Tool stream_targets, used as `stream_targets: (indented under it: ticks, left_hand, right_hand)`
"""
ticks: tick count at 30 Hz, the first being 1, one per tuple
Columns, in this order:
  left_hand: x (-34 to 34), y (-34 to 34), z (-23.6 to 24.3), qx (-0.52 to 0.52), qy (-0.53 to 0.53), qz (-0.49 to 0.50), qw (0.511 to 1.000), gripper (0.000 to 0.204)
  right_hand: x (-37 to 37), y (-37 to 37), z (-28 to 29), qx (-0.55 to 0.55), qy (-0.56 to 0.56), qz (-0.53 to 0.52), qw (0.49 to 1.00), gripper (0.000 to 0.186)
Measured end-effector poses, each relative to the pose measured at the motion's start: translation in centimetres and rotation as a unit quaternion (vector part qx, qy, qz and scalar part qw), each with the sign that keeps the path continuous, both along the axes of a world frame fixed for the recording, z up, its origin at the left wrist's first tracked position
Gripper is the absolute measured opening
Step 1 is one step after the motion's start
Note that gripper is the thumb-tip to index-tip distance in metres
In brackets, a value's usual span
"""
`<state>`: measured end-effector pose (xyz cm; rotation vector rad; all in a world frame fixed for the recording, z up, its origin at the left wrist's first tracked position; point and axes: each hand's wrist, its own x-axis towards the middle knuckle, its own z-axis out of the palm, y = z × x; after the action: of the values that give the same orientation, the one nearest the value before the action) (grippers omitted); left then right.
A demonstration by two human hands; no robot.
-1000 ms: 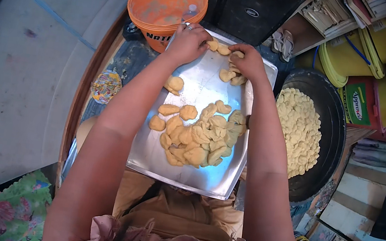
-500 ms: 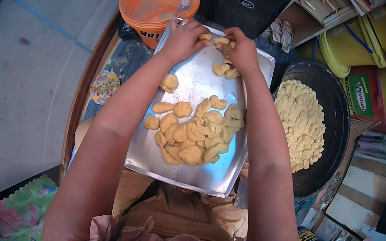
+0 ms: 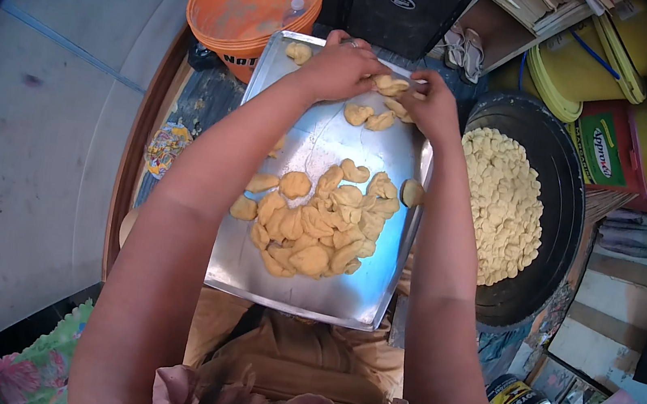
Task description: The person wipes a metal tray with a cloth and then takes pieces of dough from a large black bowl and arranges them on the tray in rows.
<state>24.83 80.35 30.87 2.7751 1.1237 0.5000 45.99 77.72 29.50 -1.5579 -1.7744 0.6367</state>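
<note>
A silver metal tray [image 3: 302, 301] lies in front of me, its near part heaped with flattened yellowish dough pieces [image 3: 316, 230]. At the tray's far side, my left hand [image 3: 340, 72] is closed at the left end of a dough piece [image 3: 390, 86]. Facing it, my right hand [image 3: 434, 109] has its fingers bent round dough at the far right corner; they partly hide what they grip. Two small dough pieces [image 3: 357, 114] lie just nearer than the hands. Another dough lump [image 3: 298, 53] sits alone at the far left corner.
An orange bucket [image 3: 252, 9] stands beyond the tray's left corner. To the right is a large black basin [image 3: 561, 225] filled with small yellowish pieces [image 3: 500, 209]. A black cabinet-like box [image 3: 399, 28] and a shelf with shoes [image 3: 464, 50] are behind.
My left hand has moved right toward my right hand, uncovering the lump at the far left corner. My right hand has shifted slightly right and nearer. One dough piece now shows between them.
</note>
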Motion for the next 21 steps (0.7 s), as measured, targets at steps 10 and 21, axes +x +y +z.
stream_targets:
  ticks: [10,21]
  left_hand:
    - [1.2,1.3,-0.7,0.002,-0.045,0.054,0.998,0.026]
    - [2.1,0.2,-1.0,0.122,0.067,0.02,0.99,0.033]
  right_hand:
    - [-0.2,0.6,0.4,0.02,-0.121,-0.011,0.992,0.036]
    - [1.7,-1.0,0.2,0.011,-0.086,-0.01,0.996,0.028]
